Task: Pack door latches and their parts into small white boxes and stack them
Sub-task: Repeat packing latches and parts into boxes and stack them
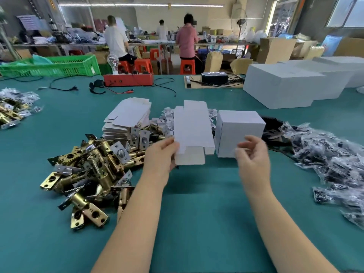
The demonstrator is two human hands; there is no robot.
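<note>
From the head view, my left hand [159, 156] pinches a flat unfolded white box blank [192, 131] above the teal worktop [197, 203], while my right hand [254, 154] hovers loosely curled, holding nothing, just before the assembled white box [239, 133]. I'd bring the right across to square the blank open, crease the flaps cleanly, then reach left to the brass door latches [88, 174].

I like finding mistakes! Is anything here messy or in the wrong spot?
Nothing looks broken. The brass door latches lie in a jumbled heap, not rows, and the stack of flat boxes leans. The left hand holds one flat box.
</note>
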